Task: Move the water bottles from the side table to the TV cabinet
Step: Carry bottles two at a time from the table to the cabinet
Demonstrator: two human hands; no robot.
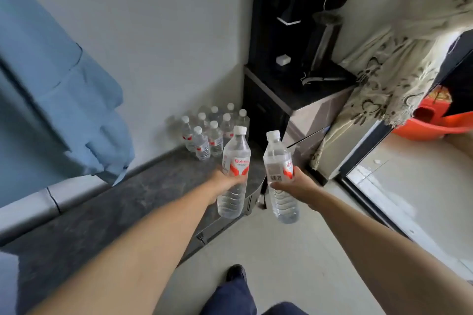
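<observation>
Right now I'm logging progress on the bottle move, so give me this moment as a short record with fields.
left hand: the left hand grips the left bottle at its middle, upright
right hand: the right hand grips the right bottle, slightly tilted
bottles already placed: a cluster of bottles stands at the far end of the dark cabinet top, by the wall
held bottles: both capped, not yet set down
nearby: black water dispenser beyond the cabinet

The clear bottles (235, 171) carry white caps and red-and-white labels, and the cabinet top (128, 199) is dark grey with marbled veining. A blue cloth (64, 100) hangs beside a cream curtain (378, 79) with dark floral outlines; the tub (435, 125) is orange-red.
</observation>
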